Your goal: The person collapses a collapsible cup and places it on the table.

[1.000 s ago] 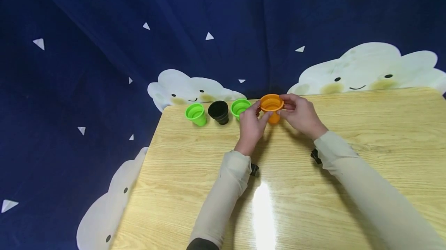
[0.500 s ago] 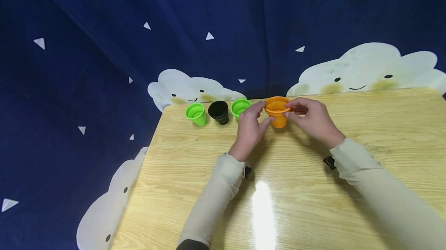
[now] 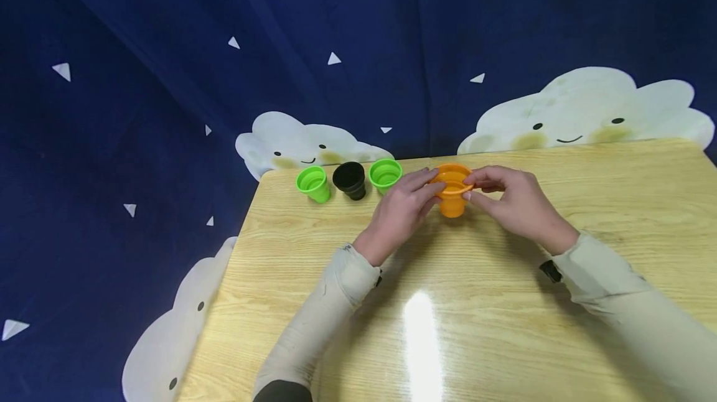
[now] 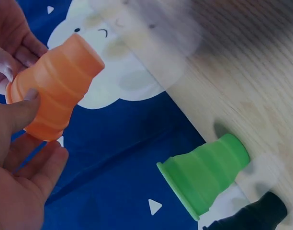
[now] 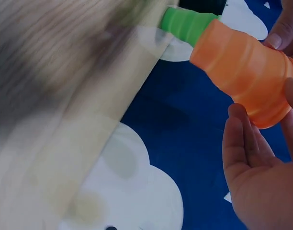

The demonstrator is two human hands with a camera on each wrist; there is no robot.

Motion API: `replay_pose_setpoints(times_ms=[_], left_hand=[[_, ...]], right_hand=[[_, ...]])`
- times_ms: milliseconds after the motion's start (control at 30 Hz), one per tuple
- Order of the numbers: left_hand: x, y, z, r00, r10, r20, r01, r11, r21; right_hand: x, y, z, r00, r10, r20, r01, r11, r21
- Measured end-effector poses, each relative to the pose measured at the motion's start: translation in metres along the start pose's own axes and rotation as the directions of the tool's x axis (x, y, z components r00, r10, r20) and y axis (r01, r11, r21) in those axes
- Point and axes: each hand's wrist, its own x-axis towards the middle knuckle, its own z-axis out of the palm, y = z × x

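Left hand (image 3: 396, 212) and right hand (image 3: 522, 206) have both got the orange cup (image 3: 452, 206) pinched near its rim, opposite sides, kinda just right of the green cups (image 3: 385, 175) and black cup (image 3: 350, 180).

Pale wood-grain rectangular table (image 3: 482, 302): along its far edge stand, left to right, a green tapered rubbery cup (image 3: 313, 184), a black tapered rubbery cup (image 3: 350, 180) and a second green tapered rubbery cup (image 3: 385, 175), each just beside the next. Right of this row, an orange tapered rubbery cup (image 3: 452, 206) is located between left hand (image 3: 398, 212) and right hand (image 3: 521, 203), both touching it. Base contact with table: undetermined. Navy cloud-printed cloth curtain (image 3: 336, 4): behind the table and to its left.
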Motion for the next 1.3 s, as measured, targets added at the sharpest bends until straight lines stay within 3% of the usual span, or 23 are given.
replay_pose_setpoints(times_ms=[100,200,367,433,500,767,933,1300], left_hand=[[0.000,0.002,-0.001,1.000,0.011,-0.005,-0.011,1.000,0.006],[-0.001,0.004,-0.002,1.000,0.016,-0.009,-0.016,1.000,0.012],[-0.002,0.006,-0.003,1.000,0.014,-0.010,-0.013,1.000,0.009],[-0.002,0.007,-0.003,1.000,0.015,-0.014,-0.015,1.000,0.013],[-0.002,0.008,-0.003,1.000,0.020,-0.018,-0.019,1.000,0.018],[-0.002,0.013,-0.004,1.000,0.012,-0.025,-0.010,0.999,0.053],[-0.002,0.017,-0.005,1.000,0.005,-0.019,-0.003,0.992,0.126],[-0.004,0.021,-0.008,1.000,0.003,-0.019,0.000,0.991,0.137]], right_hand=[[-0.002,-0.002,-0.001,0.997,-0.079,-0.005,0.078,0.994,-0.080],[-0.004,-0.005,-0.002,0.981,-0.192,-0.009,0.186,0.962,-0.198],[-0.005,-0.010,-0.001,0.910,-0.414,0.022,0.390,0.836,-0.387],[-0.005,-0.010,0.000,0.882,-0.470,0.041,0.440,0.789,-0.429],[-0.005,-0.010,0.001,0.866,-0.497,0.051,0.464,0.762,-0.452],[-0.005,-0.008,0.001,0.827,-0.559,0.056,0.512,0.710,-0.484],[-0.005,-0.008,0.001,0.800,-0.599,0.040,0.536,0.683,-0.496],[-0.007,-0.011,-0.004,0.787,-0.614,0.068,0.554,0.654,-0.515]])
